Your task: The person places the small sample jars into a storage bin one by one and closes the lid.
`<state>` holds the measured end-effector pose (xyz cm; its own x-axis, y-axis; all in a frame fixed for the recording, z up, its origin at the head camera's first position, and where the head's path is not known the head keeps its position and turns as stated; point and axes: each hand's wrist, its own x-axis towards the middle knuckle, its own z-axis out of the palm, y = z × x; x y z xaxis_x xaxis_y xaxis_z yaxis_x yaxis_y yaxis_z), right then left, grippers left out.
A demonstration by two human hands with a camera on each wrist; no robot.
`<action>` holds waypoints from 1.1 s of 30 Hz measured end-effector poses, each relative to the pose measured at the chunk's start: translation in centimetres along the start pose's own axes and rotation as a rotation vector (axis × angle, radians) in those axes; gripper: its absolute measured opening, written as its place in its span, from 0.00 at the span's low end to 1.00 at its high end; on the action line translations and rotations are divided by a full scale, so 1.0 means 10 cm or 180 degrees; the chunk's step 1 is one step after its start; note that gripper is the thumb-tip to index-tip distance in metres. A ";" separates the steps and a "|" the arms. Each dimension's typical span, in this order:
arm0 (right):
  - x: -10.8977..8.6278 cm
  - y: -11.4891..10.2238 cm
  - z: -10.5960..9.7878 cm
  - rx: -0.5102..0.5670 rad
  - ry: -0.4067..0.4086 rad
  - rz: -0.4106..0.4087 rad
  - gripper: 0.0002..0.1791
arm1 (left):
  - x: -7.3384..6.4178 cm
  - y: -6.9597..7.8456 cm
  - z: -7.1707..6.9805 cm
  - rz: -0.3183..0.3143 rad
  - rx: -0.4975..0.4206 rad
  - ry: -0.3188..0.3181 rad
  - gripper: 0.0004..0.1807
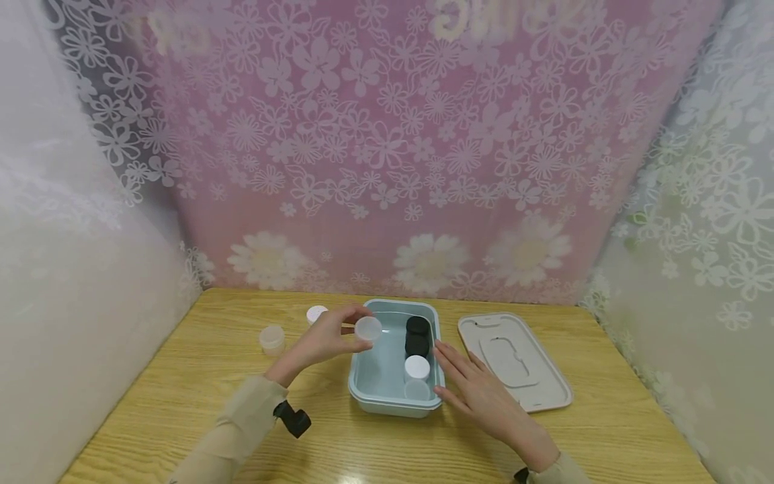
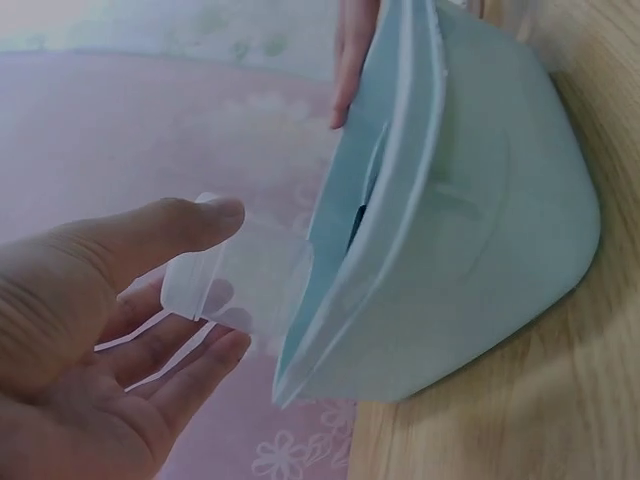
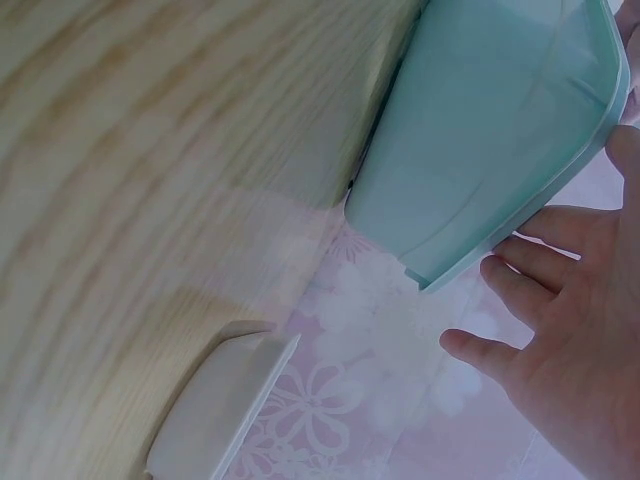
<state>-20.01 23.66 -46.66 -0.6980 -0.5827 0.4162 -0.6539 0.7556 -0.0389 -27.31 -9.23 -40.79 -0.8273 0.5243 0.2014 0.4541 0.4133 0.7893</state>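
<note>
Fingers and thumb of the left hand point(image 1: 326, 336) pinch a clear jar point(image 1: 368, 329) by its sides, a narrow, light hold with the jar roughly upright. It hangs by the left rim of the blue tub point(image 1: 387, 407), toward the far left corner; I cannot tell from here whether its base touches that rim. The right hand point(image 1: 482, 396) holds nothing: its fingers are spread, tips at the tub's right rim.

I judge the step in hand to be bringing the jar over that left rim. To do it well, I want the base well above the rim before any sideways travel, then a straight, level descent so it lands flat. A knock on the rim could twist so light a pinch loose. Gentle pressure from the right fingertips should steady the tub; a hard push might slide it.

Along the tub's right wall stand a far black-topped jar point(image 1: 417, 325), a nearer black-topped jar point(image 1: 416, 346) and, toward the near right corner, a white-capped jar point(image 1: 417, 367). I would stay off these.

Farther out, another clear jar point(image 1: 273, 341) stands toward the left edge of the counter point(image 1: 363, 454), a white-topped container point(image 1: 316, 314) shows partly behind the left hand, and a pale lid point(image 1: 526, 356) lies toward the right edge.
</note>
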 end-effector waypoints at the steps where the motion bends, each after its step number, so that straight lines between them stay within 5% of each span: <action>1: 0.00 0.00 0.00 -0.0005 -0.0003 0.0002 0.39 | 0.02 -0.01 0.03 0.0022 0.0018 -0.0093 0.28; 10: 0.00 0.00 0.01 0.0023 -0.0063 0.0034 0.39 | 0.10 -0.03 0.22 0.0151 0.0313 -0.0706 0.27; 18: 0.01 0.00 -0.01 0.0036 -0.0048 0.0044 0.39 | 0.19 0.10 0.31 0.0228 0.0803 -0.1263 0.26; 23: 0.00 0.00 -0.02 0.0092 -0.0049 0.0036 0.38 | 0.21 0.15 0.35 0.0354 0.1137 -0.1455 0.24; 33: 0.00 0.00 -0.01 0.0090 -0.0064 0.0043 0.39 | 0.23 0.20 0.47 0.0187 0.1530 -0.1855 0.18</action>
<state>-19.98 23.71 -46.53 -0.7124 -0.5785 0.3971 -0.6521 0.7548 -0.0703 -26.77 -3.69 -41.42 -0.5493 0.8090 -0.2093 0.6966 0.5817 0.4200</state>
